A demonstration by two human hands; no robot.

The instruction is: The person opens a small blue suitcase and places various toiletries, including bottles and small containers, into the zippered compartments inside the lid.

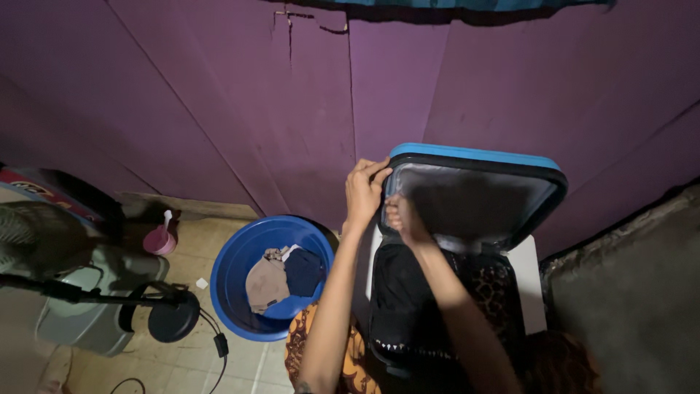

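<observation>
Blue-edged and half raised, the suitcase lid point(474, 193) leans toward the far purple wall point(219, 95) above dark clothes point(408, 299) packed in the case. The left hand point(363, 191) curls shut on the lid's left corner. The right hand point(405, 219) rests just inside that edge, fingers bent; whether it grips anything I cannot tell. Left of the case, a blue basin point(240, 255) on the tiled floor holds folded garments point(281, 273).

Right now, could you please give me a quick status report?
Left hand grips suitcase lid edge. Right hand at lid's inner corner. Suitcase open, dark clothes inside. Blue basin alongside.
</observation>
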